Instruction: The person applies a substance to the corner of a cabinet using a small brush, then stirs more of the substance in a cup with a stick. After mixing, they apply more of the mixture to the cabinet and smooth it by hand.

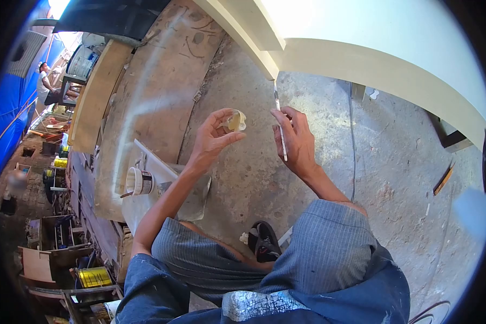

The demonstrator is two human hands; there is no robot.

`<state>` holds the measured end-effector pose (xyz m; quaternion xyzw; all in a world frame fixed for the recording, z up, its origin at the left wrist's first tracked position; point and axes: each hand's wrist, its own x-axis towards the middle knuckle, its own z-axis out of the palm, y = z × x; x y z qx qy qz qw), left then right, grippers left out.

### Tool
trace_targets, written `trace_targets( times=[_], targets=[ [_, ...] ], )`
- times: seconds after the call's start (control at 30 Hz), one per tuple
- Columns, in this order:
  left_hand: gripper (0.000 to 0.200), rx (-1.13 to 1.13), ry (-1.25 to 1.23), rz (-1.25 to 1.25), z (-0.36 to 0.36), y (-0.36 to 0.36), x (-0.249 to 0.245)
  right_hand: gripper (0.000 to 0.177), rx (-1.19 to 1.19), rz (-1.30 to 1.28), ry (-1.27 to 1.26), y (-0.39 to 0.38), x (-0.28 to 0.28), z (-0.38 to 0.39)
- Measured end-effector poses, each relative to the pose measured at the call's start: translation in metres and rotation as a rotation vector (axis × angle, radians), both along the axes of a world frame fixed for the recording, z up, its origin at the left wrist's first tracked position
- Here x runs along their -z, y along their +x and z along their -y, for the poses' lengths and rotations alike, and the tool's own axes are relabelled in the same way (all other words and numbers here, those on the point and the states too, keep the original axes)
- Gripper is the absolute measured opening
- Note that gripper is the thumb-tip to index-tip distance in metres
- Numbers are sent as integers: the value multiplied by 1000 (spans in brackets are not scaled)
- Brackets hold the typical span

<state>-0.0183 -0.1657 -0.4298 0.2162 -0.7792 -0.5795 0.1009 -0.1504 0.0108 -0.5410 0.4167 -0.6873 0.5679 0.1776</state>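
Note:
A small cup [236,121] with yellowish stuff inside is held between the thumb and fingers of my left hand [213,135]. My right hand [296,141] grips a thin white brush [280,121] whose tip points up and meets the lower corner of a cream-painted piece [254,46]. That piece joins a long curved cream panel [362,62] across the upper right. The cup is left of the brush, and the two are apart.
A white bucket [139,181] with a stick in it stands at the left near a pale board [156,156]. A black shoe [264,242] is below. Another person [46,83] sits far left. Wood scrap [443,180] lies on the concrete floor [394,162], which a cable crosses.

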Motion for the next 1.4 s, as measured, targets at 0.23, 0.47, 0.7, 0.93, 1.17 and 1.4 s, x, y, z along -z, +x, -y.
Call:
trace_targets(
  times=[0.23, 0.47, 0.7, 0.93, 1.17, 1.4],
  targets=[
    [66, 14, -3, -40, -1, -1, 1, 46, -8, 48, 30, 5, 10, -6],
    [71, 20, 9, -71, 5, -4, 9, 39, -54, 175, 165, 36, 56, -61],
    [68, 84, -33, -43, -3, -13, 9, 31, -14, 279, 293, 25, 64, -136],
    [70, 133, -19, -63, -29, -29, 3, 23, 35, 350, 362, -9, 31, -178],
    [78, 280, 281, -52, -59, -44, -1, 35, 35, 380, 325, -20, 17, -195],
    [79, 362, 226, -57, -72, -57, 3, 42, 16, 622, 261, -17, 16, -211]
  ],
)
